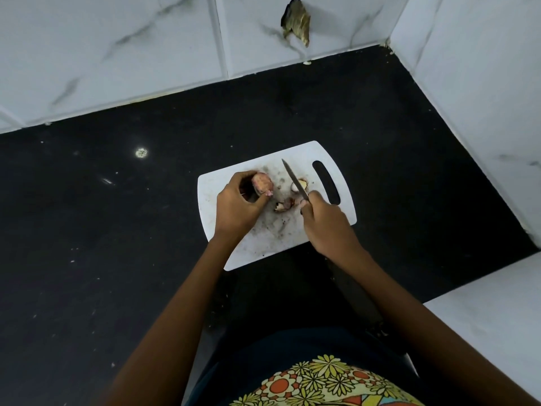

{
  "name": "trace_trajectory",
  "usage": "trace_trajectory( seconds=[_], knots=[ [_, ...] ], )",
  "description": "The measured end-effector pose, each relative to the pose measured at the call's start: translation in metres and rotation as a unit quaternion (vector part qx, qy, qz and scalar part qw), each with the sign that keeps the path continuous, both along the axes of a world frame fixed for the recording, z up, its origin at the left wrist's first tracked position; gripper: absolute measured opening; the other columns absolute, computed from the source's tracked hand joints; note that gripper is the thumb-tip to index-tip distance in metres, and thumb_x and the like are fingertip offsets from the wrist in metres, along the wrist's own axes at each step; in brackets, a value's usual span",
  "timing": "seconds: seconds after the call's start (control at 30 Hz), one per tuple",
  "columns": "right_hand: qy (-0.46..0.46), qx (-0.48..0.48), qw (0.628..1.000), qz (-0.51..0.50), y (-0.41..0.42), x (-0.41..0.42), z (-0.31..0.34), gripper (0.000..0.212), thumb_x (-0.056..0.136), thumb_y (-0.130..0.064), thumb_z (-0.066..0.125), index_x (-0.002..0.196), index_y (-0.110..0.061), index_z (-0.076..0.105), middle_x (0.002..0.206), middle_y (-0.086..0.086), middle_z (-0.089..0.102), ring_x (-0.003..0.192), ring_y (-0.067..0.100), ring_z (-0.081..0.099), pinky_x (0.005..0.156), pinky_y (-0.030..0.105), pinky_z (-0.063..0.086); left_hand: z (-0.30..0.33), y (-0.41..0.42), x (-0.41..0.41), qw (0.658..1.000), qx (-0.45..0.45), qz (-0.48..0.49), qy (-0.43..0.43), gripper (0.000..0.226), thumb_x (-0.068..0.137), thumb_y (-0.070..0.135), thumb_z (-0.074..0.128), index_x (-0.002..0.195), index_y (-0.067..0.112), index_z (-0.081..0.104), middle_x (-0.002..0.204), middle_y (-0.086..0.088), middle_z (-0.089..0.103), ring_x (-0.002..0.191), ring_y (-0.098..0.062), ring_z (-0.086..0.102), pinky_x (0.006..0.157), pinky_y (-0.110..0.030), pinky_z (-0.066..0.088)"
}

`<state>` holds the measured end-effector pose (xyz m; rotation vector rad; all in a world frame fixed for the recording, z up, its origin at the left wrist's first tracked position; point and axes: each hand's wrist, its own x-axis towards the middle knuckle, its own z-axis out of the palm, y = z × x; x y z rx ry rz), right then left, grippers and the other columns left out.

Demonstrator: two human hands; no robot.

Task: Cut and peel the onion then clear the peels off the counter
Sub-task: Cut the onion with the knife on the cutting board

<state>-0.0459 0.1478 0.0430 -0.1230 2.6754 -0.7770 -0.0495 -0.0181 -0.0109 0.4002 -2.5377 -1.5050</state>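
Observation:
A white cutting board [292,241] lies on the black counter. My left hand [238,208] grips a pinkish onion [262,183] over the board's left part, fingers curled round it. My right hand [323,221] holds a knife [294,178] by its handle, blade pointing up and left over the board. A cut onion piece [301,185] lies under the blade near the board's handle slot. Loose peels [284,205] lie between my two hands.
The black counter [117,230] runs to white marble wall tiles [117,54] at the back and right. A broken hole in the tile [297,20] shows at the back. A white ledge [497,332] sits at the lower right. Dark specks dirty the board.

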Motion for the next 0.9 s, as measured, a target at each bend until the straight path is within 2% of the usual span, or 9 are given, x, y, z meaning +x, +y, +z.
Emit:
trace_trajectory(
  seconds=[0.07, 0.13, 0.2, 0.27, 0.47, 0.67, 0.77, 0.83, 0.9],
  knots=[
    [0.032, -0.004, 0.999, -0.005, 0.000, -0.013, 0.001, 0.019, 0.100, -0.025, 0.037, 0.094, -0.010, 0.048, 0.083, 0.007, 0.054, 0.082, 0.032, 0.056, 0.065, 0.033, 0.034, 0.000, 0.000, 0.001, 1.000, 0.006, -0.001, 0.001, 0.045, 0.077, 0.020, 0.078, 0.117, 0.011, 0.060, 0.104, 0.006, 0.064, 0.093, -0.006, 0.060, 0.078, -0.003, 0.045],
    [0.065, -0.004, 0.998, 0.000, 0.000, -0.030, -0.001, 0.016, 0.098, -0.019, 0.041, 0.091, -0.007, 0.050, 0.103, 0.012, 0.058, 0.091, 0.034, 0.056, 0.069, 0.036, 0.038, 0.000, 0.000, 0.002, 1.000, 0.006, -0.005, 0.003, 0.046, 0.077, 0.018, 0.078, 0.118, 0.010, 0.060, 0.105, 0.006, 0.063, 0.093, -0.006, 0.059, 0.079, -0.003, 0.045],
    [0.078, 0.018, 0.997, 0.016, 0.001, -0.049, -0.005, 0.022, 0.096, -0.013, 0.042, 0.109, -0.003, 0.056, 0.118, 0.016, 0.051, 0.100, 0.035, 0.055, 0.081, 0.042, 0.044, -0.001, 0.000, 0.002, 1.000, 0.013, -0.007, 0.003, 0.046, 0.077, 0.017, 0.078, 0.119, 0.010, 0.059, 0.105, 0.007, 0.062, 0.094, -0.005, 0.059, 0.079, -0.002, 0.044],
    [0.085, 0.041, 0.995, 0.030, 0.000, -0.069, -0.011, 0.029, 0.095, -0.009, 0.044, 0.121, -0.003, 0.056, 0.123, 0.018, 0.046, 0.104, 0.036, 0.054, 0.089, 0.043, 0.044, -0.001, -0.001, 0.003, 1.000, 0.021, -0.008, 0.003, 0.047, 0.077, 0.016, 0.078, 0.120, 0.011, 0.059, 0.106, 0.007, 0.062, 0.095, -0.005, 0.059, 0.079, -0.001, 0.043],
    [0.131, 0.045, 0.989, 0.042, -0.009, -0.109, -0.033, 0.036, 0.090, 0.004, 0.052, 0.123, -0.006, 0.059, 0.120, 0.017, 0.048, 0.110, 0.034, 0.050, 0.092, 0.037, 0.043, -0.004, -0.001, 0.006, 0.999, 0.037, -0.010, 0.011, 0.047, 0.077, 0.014, 0.078, 0.120, 0.009, 0.059, 0.109, 0.005, 0.062, 0.096, -0.005, 0.059, 0.081, -0.002, 0.044],
    [0.140, 0.066, 0.983, 0.095, -0.012, -0.116, -0.046, 0.023, 0.088, -0.004, 0.059, 0.109, -0.007, 0.067, 0.114, 0.016, 0.052, 0.108, 0.034, 0.047, 0.091, 0.040, 0.043, -0.005, 0.000, 0.007, 0.999, 0.048, -0.004, 0.011, 0.047, 0.077, 0.012, 0.078, 0.119, 0.009, 0.059, 0.109, 0.004, 0.062, 0.092, 0.001, 0.059, 0.080, -0.002, 0.043],
    [0.186, 0.019, 0.981, 0.058, -0.010, -0.110, -0.044, 0.026, 0.090, -0.007, 0.054, 0.113, -0.007, 0.066, 0.113, 0.016, 0.055, 0.104, 0.034, 0.050, 0.089, 0.040, 0.044, -0.005, -0.001, 0.006, 0.999, 0.051, -0.003, 0.010, 0.047, 0.076, 0.012, 0.078, 0.119, 0.009, 0.059, 0.108, 0.004, 0.063, 0.092, 0.000, 0.059, 0.080, -0.003, 0.044],
    [0.237, -0.035, 0.971, 0.007, -0.010, -0.097, -0.042, 0.026, 0.091, -0.006, 0.050, 0.110, -0.006, 0.067, 0.107, 0.016, 0.057, 0.099, 0.031, 0.052, 0.085, 0.035, 0.044, -0.006, -0.001, 0.006, 0.999, 0.050, -0.003, 0.011, 0.047, 0.076, 0.013, 0.079, 0.119, 0.010, 0.060, 0.109, 0.004, 0.063, 0.094, -0.003, 0.060, 0.081, -0.003, 0.044],
    [0.264, -0.079, 0.961, 0.002, -0.011, -0.077, -0.042, 0.026, 0.089, -0.005, 0.048, 0.107, -0.003, 0.067, 0.103, 0.015, 0.059, 0.097, 0.028, 0.054, 0.083, 0.030, 0.042, -0.007, 0.000, 0.006, 0.999, 0.044, -0.004, 0.016, 0.047, 0.075, 0.014, 0.079, 0.119, 0.010, 0.060, 0.109, 0.004, 0.064, 0.094, -0.004, 0.060, 0.082, -0.004, 0.044]
  ],
)
